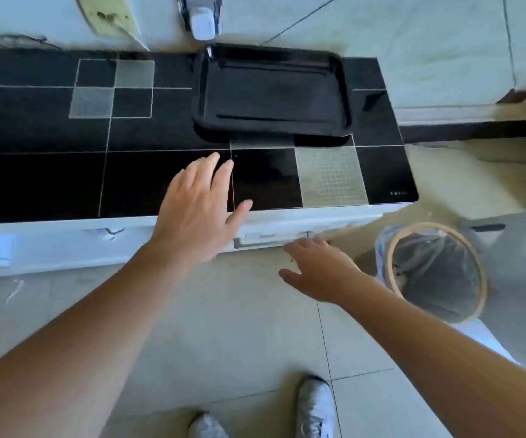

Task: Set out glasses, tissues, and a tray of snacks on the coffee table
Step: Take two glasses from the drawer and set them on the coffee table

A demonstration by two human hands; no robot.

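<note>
A black tray (271, 93) sits empty on the far side of the coffee table (34, 172), whose glossy black top is crossed by thin pale lines and set with a few frosted grey squares. Near the table's front right corner there is a small pale mark that may be a logo, too small to read. The person's left hand (196, 210) hovers over the table's front edge, palm down, fingers spread and holding nothing, well short of the tray. The right hand (317, 270) is lower, just in front of the white drawer handle (271, 240) below the tabletop, also loose and empty. To the right, on the tiled floor, stands a bin (435, 273) with a tan rim and a plastic liner. Two white shoes (315, 406) show at the bottom.
</note>
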